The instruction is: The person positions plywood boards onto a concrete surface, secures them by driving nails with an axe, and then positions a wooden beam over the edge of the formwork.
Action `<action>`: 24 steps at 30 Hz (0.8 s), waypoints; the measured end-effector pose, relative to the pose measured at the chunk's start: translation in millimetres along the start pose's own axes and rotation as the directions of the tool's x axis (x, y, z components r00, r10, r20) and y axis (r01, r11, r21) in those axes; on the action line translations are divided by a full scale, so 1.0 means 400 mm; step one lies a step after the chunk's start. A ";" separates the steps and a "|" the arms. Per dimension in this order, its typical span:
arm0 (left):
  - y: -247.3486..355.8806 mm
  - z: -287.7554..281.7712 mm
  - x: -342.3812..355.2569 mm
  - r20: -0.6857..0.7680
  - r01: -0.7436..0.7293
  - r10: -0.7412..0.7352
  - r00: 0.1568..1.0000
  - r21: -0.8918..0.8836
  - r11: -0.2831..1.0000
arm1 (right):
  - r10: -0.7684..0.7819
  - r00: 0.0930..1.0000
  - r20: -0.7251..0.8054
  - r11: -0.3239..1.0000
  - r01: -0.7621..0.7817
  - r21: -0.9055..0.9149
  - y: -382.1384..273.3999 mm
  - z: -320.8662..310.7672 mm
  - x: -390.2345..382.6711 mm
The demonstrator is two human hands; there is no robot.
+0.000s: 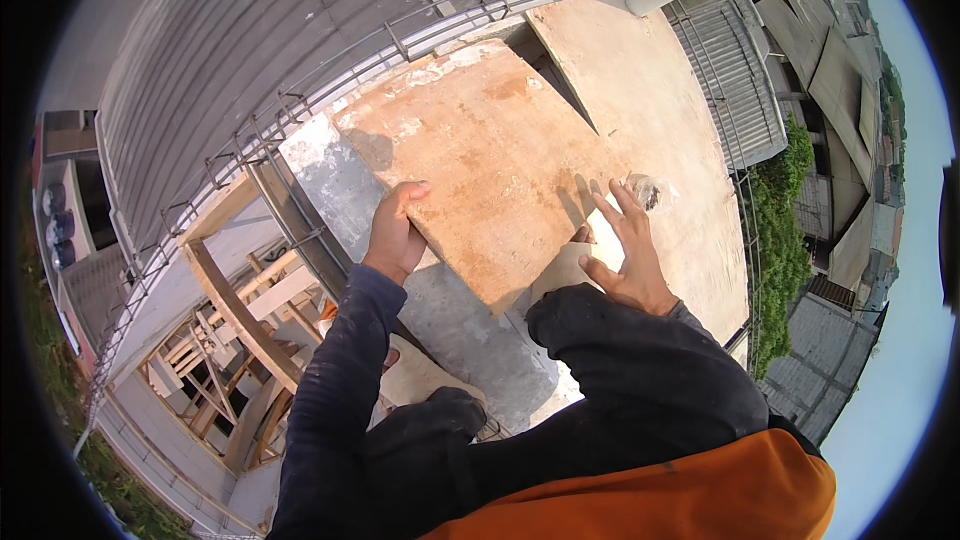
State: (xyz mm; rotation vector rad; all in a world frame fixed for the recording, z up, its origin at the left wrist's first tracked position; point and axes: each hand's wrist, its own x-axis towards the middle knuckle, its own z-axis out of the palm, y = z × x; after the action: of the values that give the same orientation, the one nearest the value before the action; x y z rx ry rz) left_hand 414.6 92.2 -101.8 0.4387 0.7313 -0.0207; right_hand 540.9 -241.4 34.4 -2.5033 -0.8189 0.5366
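Gripping the plywood board's point(500, 160) left edge at frame centre, left hand point(396, 235) clasps it while right hand point(625, 250) lies open, fingers spread, at its lower right edge.

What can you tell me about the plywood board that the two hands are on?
The plywood board is a flat, worn sheet, tan with orange stains and white patches. It lies tilted across a grey concrete beam, overlapping a paler board behind. The left hand grips its left edge; the right hand lies spread at its right edge.

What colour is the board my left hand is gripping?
The board is light orange-brown with whitish patches, clearest in the head view.
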 end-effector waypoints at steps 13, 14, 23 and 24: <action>0.057 -0.043 0.140 0.073 0.117 -0.123 0.990 0.083 0.990 | 0.402 0.670 0.624 -0.094 -0.648 0.756 0.142 0.206 0.098; 0.063 -0.028 0.149 0.051 0.120 -0.126 0.991 0.113 0.986 | 0.383 0.686 0.618 -0.093 -0.637 0.765 0.164 0.218 0.107; 0.098 0.013 0.148 0.071 0.076 -0.104 0.992 0.319 0.945 | 0.500 0.677 0.539 -0.037 -0.606 0.795 0.174 0.253 0.150; 0.106 0.014 0.148 0.072 0.064 -0.097 0.993 0.368 0.927 | 0.489 0.686 0.539 -0.024 -0.607 0.794 0.176 0.250 0.155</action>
State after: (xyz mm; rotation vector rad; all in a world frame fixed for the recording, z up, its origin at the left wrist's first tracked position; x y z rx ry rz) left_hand 469.6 136.5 -120.6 0.7596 0.6569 -0.2564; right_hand 570.1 -224.2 -98.4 -1.3980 0.5892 1.0315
